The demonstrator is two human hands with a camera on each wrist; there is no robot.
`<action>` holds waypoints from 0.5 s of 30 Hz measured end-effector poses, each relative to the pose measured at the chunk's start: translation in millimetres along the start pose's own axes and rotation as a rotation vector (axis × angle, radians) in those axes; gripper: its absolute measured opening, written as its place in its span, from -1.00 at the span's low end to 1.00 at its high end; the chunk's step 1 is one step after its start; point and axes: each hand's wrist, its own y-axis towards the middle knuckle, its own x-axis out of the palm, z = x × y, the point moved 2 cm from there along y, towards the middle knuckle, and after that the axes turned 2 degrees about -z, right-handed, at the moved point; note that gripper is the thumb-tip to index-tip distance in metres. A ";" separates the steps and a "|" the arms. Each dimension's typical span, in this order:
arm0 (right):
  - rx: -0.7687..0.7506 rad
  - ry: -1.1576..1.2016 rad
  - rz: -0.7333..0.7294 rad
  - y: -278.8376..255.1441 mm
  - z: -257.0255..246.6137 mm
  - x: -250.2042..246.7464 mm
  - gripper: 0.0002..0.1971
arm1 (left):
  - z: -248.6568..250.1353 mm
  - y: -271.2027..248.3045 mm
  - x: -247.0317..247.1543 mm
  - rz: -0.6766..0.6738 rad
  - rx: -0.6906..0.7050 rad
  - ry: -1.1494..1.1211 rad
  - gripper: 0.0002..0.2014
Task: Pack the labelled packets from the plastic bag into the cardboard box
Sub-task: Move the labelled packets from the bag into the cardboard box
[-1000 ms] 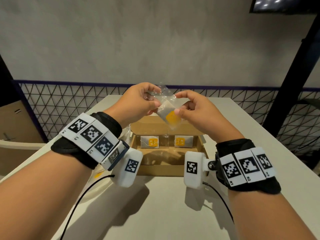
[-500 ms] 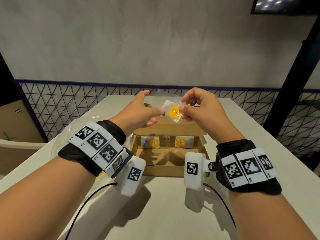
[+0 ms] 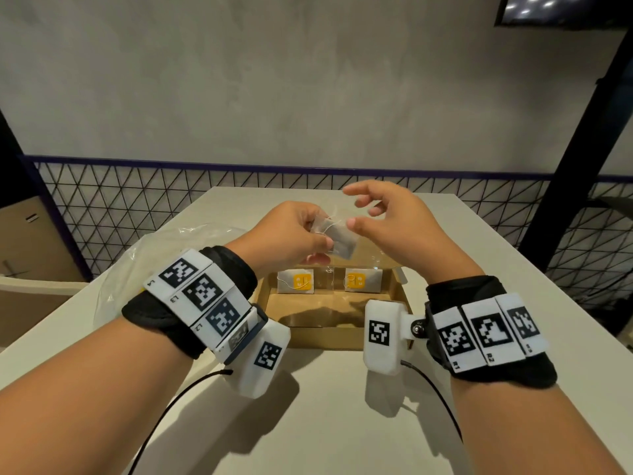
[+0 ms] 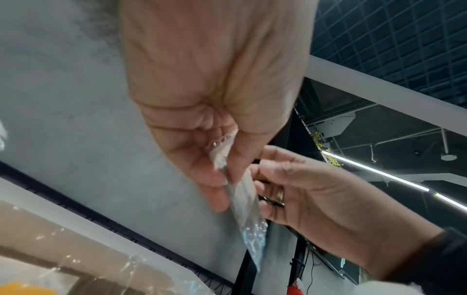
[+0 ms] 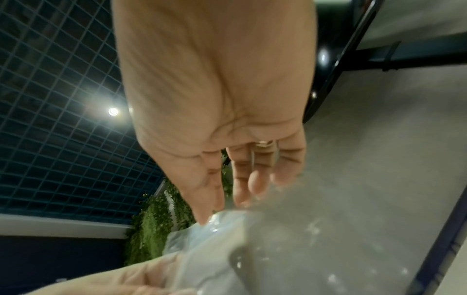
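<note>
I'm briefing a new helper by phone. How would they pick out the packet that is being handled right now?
Start at the open cardboard box on the pale table. Above its far edge, the left hand pinches a packet in the air. Two other packets lie in the box showing yellow labels; the held one shows only a plain grey face with string.

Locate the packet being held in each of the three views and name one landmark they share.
Head: the packet sits centre frame, pinched by the left hand above the cardboard box.
Left wrist: the packet hangs edge-on, centre, below the palm.
Right wrist: the packet is blurred, at lower centre.
Shared landmark: the right hand.
</note>
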 end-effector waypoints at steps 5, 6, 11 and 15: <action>0.062 -0.078 -0.017 1.4 13.8 -3.2 -0.82 | -6.4 0.8 1.0 -0.038 -0.034 -0.017 -0.90; 0.057 -0.072 -0.016 1.6 14.2 -3.3 -0.84 | -7.4 0.9 0.9 -0.031 -0.033 -0.009 -0.90; 0.031 -0.046 0.022 2.8 12.9 -3.7 -0.86 | -12.2 1.1 -2.1 0.048 -0.072 -0.046 -0.75; -0.006 0.033 0.075 2.0 8.5 -7.2 -0.74 | -15.9 4.6 -7.2 0.018 -0.204 -0.281 -0.37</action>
